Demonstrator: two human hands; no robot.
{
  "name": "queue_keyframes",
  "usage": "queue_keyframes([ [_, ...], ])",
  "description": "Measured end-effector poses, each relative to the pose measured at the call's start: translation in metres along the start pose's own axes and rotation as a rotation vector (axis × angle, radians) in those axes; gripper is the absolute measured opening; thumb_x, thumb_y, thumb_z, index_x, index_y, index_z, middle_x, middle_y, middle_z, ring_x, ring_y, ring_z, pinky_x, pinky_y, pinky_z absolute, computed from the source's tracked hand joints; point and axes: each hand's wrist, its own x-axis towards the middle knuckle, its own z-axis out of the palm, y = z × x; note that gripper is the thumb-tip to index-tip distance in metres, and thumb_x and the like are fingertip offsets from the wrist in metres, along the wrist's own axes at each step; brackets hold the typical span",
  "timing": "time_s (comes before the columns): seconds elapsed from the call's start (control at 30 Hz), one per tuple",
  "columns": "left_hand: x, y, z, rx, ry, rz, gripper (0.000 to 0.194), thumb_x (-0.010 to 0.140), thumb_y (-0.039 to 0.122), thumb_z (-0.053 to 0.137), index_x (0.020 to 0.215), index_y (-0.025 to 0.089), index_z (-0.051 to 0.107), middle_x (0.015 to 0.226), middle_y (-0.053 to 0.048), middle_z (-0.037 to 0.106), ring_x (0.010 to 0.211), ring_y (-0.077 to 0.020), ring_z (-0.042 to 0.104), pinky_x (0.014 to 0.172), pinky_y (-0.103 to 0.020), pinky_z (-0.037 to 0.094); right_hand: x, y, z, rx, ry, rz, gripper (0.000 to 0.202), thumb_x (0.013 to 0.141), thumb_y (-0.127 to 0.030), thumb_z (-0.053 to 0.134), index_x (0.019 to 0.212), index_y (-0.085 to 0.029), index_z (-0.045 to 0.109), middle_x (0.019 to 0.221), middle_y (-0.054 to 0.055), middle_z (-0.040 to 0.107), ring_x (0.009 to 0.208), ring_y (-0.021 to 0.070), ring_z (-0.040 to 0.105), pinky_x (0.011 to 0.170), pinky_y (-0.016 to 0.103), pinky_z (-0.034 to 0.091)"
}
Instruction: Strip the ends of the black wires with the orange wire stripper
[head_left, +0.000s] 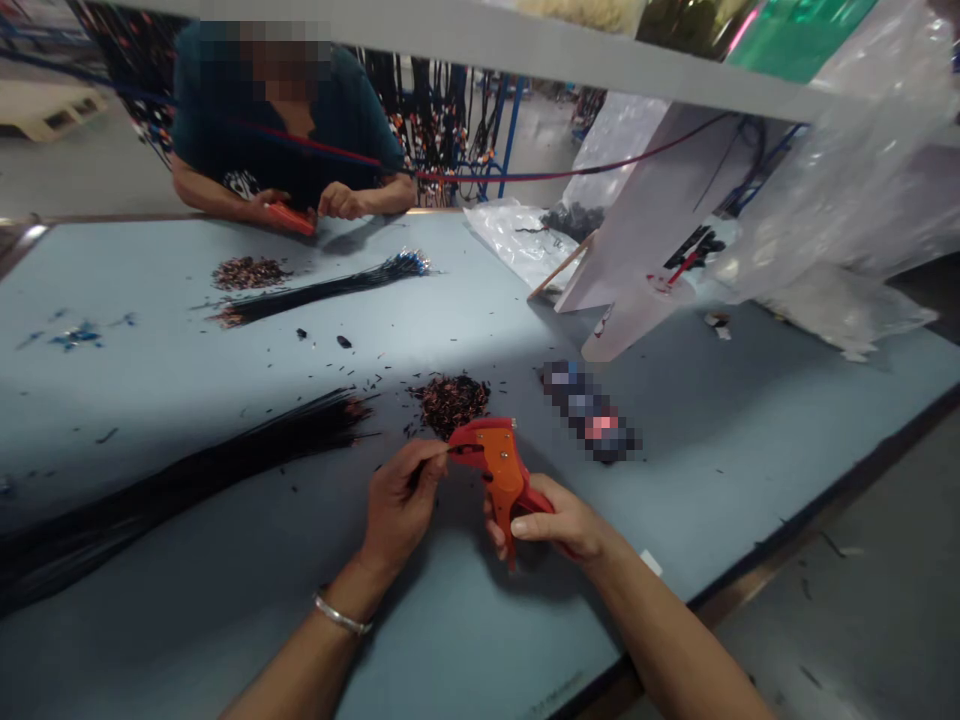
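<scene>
My right hand [551, 520] is wrapped round the handles of a red and orange wire stripper [504, 462], its head pointing up and left. Close to its jaws, my left hand [405, 495] pinches a thin dark wire whose end reaches the tool's mouth. Just behind the stripper lies a pile of small black and copper-coloured scraps [452, 402]. A thick bundle of long black wires [225, 455] stretches across the left side of the table, its tips toward the pile.
Across the table [450, 310], a person [292, 130] holds a red tool. A second wire bundle [330, 286] and scrap pile [247, 272] lie nearer them. Blue bits [77, 335] are at the left. A white stand [622, 240] and plastic bags [840, 200] occupy the right.
</scene>
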Motion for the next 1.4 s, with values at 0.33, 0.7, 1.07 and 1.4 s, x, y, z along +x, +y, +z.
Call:
queue_keyframes([
  [0.33,-0.0044,-0.0032,0.0007,-0.017,0.039,-0.044,0.011,0.086,0.024,0.06,0.085,0.019,0.07,0.07,0.002,0.069,0.059,-0.0094,0.06,0.059,-0.018,0.047,0.0005,0.0021,-0.001,0.021,-0.004,-0.013,0.044,0.071,-0.039,0.079,0.1,-0.01,0.062,0.079,0.006,0.066,0.064,0.0151,0.064,0.058,0.026,0.053],
  [0.7,-0.0032,-0.0026,0.0,-0.062,0.071,-0.074,0.01,0.085,0.024,0.062,0.085,0.019,0.071,0.074,0.0,0.071,0.065,-0.0111,0.064,0.062,-0.019,0.05,-0.001,-0.0014,-0.0018,0.011,-0.018,-0.062,0.042,0.073,-0.036,0.077,0.101,-0.009,0.061,0.081,0.008,0.065,0.068,0.0173,0.064,0.06,0.029,0.053],
  [1.07,-0.0043,-0.0021,0.0001,-0.053,0.074,-0.067,0.011,0.084,0.024,0.062,0.085,0.02,0.072,0.073,0.001,0.072,0.062,-0.0105,0.063,0.059,-0.018,0.049,-0.0016,-0.0023,-0.0017,-0.03,-0.037,-0.034,0.044,0.073,-0.04,0.078,0.101,-0.01,0.061,0.082,0.007,0.065,0.069,0.0163,0.064,0.062,0.028,0.053],
  [1.4,-0.0058,-0.0037,0.0007,-0.081,0.063,-0.059,0.01,0.083,0.024,0.064,0.085,0.02,0.074,0.075,-0.001,0.074,0.064,-0.0115,0.065,0.061,-0.02,0.051,-0.0031,-0.0014,-0.0015,-0.027,-0.03,-0.028,0.045,0.073,-0.04,0.078,0.101,-0.009,0.061,0.081,0.007,0.065,0.067,0.0161,0.064,0.06,0.027,0.053],
])
